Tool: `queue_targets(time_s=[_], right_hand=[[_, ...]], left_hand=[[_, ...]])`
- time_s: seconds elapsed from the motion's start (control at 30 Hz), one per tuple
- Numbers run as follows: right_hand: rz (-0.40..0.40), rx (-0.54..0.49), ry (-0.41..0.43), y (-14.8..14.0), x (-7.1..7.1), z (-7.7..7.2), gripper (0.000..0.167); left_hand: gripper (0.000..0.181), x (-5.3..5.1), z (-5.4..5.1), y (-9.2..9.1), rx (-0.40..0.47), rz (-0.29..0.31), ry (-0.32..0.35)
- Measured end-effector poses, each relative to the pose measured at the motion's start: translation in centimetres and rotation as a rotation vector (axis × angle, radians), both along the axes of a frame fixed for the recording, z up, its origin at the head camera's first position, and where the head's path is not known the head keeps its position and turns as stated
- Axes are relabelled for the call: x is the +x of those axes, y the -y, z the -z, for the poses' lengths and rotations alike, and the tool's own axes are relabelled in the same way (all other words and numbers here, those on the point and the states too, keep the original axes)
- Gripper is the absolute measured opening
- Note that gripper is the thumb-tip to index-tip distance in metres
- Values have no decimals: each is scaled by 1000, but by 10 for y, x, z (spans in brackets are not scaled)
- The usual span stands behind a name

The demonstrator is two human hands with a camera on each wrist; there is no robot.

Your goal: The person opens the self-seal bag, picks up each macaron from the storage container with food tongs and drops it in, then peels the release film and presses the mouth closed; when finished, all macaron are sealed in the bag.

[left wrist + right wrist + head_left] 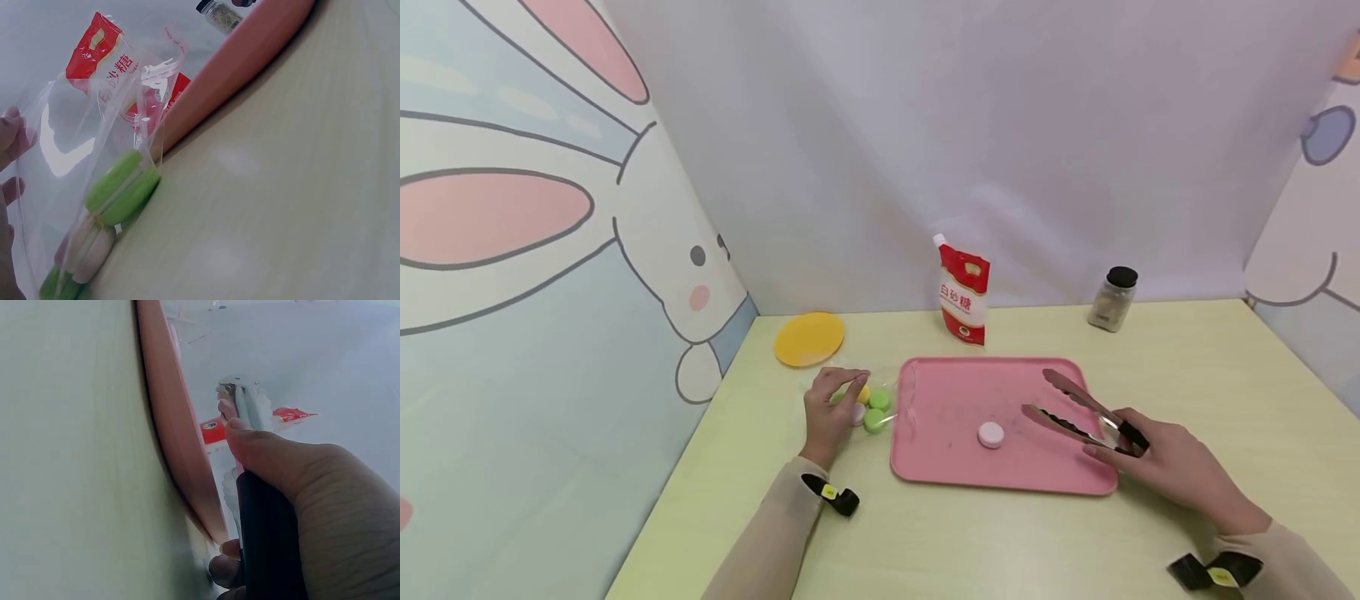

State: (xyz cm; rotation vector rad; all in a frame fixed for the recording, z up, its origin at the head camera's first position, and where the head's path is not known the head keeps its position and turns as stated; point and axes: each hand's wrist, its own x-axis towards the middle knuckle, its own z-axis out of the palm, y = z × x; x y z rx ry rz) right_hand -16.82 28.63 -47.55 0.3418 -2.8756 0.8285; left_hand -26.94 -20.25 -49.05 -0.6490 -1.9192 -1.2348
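My left hand point(829, 421) pinches the edge of a clear plastic bag point(65, 147) left of the pink tray point(936, 454). Inside the bag are several macarons, among them a green macaron point(876, 419) and a yellow macaron point(863, 395). A pale pink macaron point(991, 435) lies alone on the tray, near its middle. Metal tongs point(1066, 426) with black handle parts are gripped in my right hand point(1183, 467) at the tray's right edge. Their arms are spread over the tray, with nothing between the tips. In the right wrist view, the thumb lies along the tongs' black handle point(269, 544).
A red and white sugar pouch point(964, 296) stands behind the tray. To the back right is a jar point(1112, 300) with a black lid. A yellow plate point(809, 339) lies at the back left. A pale cloth wall point(865, 167) borders the table's far edge.
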Motion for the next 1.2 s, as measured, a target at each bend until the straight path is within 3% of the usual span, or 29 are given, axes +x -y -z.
queue_targets(time_s=[0.37, 0.97, 1.2], right_hand=[[-10, 40, -33, 3, 0, -4, 40], [-2, 146, -49, 9, 1, -3, 47], [44, 221, -53, 6, 2, -5, 69]], left_hand=[[14, -2, 1, -2, -1, -1, -17], [13, 1, 0, 4, -14, 0, 27], [15, -2, 1, 2, -19, -3, 8]])
